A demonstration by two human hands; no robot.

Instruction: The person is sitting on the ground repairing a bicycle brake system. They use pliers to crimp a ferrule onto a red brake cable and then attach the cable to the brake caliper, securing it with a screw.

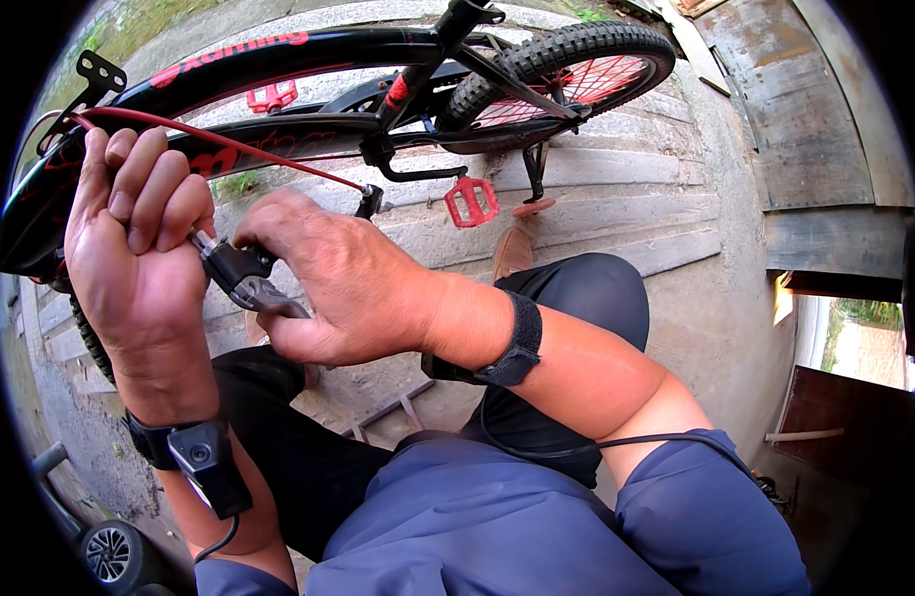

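Note:
Between my hands is a black and grey bicycle part [241, 273], which looks like a brake lever with a silver end. My right hand [343, 273] is closed around its lower side, with the thumb below and the fingers over the top. My left hand [144, 219] is turned palm up with its fingers curled, and the fingertips meet the silver end. Behind them a red cable [249, 154] slants from above my left hand down to a small black fitting [369, 202]. Whether my left fingers also hold the cable is hidden.
A black bicycle frame [308, 50] with red lettering stretches across the top. Its rear wheel [576, 74], red pedal [471, 203] and kickstand [534, 174] stand over pale slabs [626, 214]. Wooden boards [795, 109] line the right. A small wheel [113, 553] lies lower left.

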